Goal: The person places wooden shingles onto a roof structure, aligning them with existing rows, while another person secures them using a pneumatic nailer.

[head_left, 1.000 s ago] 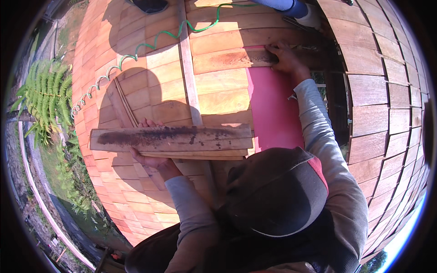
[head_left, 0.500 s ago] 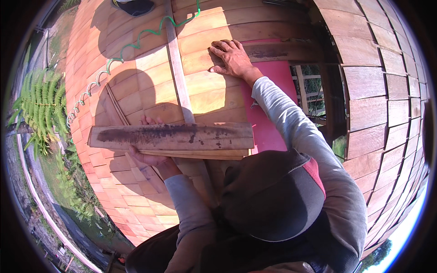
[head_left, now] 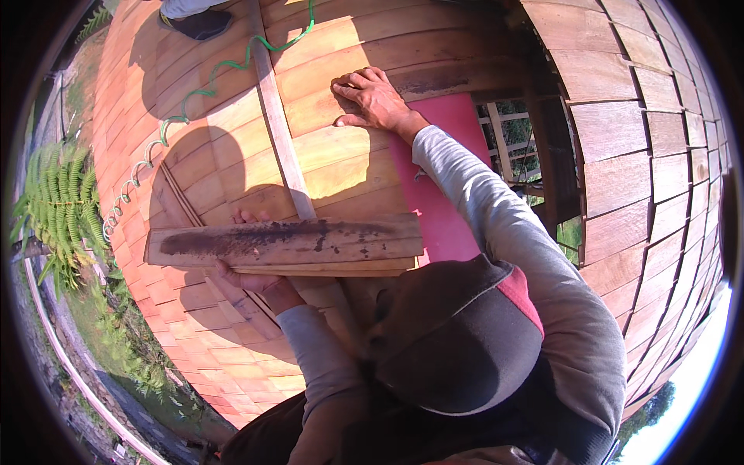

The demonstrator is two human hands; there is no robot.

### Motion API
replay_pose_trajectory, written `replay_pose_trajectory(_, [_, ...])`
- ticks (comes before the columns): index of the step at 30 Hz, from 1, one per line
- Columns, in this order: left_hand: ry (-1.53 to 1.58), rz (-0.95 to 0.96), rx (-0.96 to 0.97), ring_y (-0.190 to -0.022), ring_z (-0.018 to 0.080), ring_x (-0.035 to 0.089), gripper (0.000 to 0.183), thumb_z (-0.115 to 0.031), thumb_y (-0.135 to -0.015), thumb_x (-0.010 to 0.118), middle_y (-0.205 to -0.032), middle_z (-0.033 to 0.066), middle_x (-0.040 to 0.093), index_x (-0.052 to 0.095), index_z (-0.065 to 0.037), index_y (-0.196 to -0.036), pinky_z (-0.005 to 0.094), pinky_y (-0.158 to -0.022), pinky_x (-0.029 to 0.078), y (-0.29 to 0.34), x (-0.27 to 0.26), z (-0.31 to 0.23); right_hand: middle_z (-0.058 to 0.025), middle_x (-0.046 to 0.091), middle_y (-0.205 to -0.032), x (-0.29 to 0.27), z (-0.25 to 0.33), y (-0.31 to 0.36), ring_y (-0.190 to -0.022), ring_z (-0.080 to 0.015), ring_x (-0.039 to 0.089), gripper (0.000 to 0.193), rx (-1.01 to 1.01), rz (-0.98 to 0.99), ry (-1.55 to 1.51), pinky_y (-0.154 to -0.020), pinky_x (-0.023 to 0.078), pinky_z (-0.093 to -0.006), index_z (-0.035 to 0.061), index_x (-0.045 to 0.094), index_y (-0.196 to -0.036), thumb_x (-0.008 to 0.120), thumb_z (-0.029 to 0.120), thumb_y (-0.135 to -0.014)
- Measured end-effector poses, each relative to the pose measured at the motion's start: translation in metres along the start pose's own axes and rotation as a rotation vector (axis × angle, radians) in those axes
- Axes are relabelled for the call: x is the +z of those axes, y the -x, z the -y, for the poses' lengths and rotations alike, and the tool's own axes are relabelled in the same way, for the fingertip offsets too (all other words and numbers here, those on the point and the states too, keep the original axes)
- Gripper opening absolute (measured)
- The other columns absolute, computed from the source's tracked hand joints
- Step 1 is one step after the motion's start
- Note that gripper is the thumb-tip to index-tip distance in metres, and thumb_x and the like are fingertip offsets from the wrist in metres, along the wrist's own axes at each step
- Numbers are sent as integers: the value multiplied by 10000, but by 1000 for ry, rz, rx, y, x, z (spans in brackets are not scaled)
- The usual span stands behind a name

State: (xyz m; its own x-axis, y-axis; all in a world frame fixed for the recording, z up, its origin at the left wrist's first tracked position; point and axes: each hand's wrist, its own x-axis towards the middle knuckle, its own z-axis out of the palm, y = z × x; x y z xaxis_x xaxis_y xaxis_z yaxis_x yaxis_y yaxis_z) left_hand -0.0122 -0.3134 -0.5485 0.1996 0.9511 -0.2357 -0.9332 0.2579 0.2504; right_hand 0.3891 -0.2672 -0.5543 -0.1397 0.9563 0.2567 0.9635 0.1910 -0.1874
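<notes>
My left hand [head_left: 267, 285] grips a small stack of long wooden shingles [head_left: 291, 242] from beneath, its fingertips showing past the far edge. Dark stains streak the top shingle. Farther off, my right hand [head_left: 373, 101] lies on the sunlit laid shingles [head_left: 310, 85], fingers spread and slightly bent, with nothing held. Under my right forearm runs a pink sheet [head_left: 443, 147]. Just beyond that hand is a dark-stained board [head_left: 457, 81]. A narrow wooden batten [head_left: 280, 116] crosses the shingles and passes out of sight beneath the stack.
A green coiled hose [head_left: 164, 132] winds along the left. Loose thin strips [head_left: 180, 194] lie near the stack. Another person's shoe [head_left: 200, 25] stands at the top left. Right of the pink sheet is an open gap with framing [head_left: 552, 155]; more shingles [head_left: 616, 167] lie beyond. A dark cap [head_left: 457, 341] hides the lower middle.
The view has shifted, so the roof appears farther left, and more of the other person's foot shows. The stack tilts slightly in my left hand. My right hand stays on the shingles.
</notes>
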Motion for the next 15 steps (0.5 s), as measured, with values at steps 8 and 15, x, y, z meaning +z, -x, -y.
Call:
replay_pose_trajectory(8, [45,60,-41,-1431,341,454,1003,-544,-896,585,-1615,242,339,195,75,-1581,567,-1246,235,-3,-2,8,-89,591,-1325,-5,-2,-3,-1275,-323,499,868,33,70,-4,-1104,350,-514,147,645,-1380,665,762,-768])
replay_pose_trajectory(15, [39,38,-66,-1385,351,487,1048,-572,-865,589,-1530,262,438,202,97,-1573,549,-1229,278,-7,-9,4,-88,585,-1330,-1,-1,2,-1267,-334,496,855,60,78,-2,-1092,358,-520,170,625,-1402,677,747,-773])
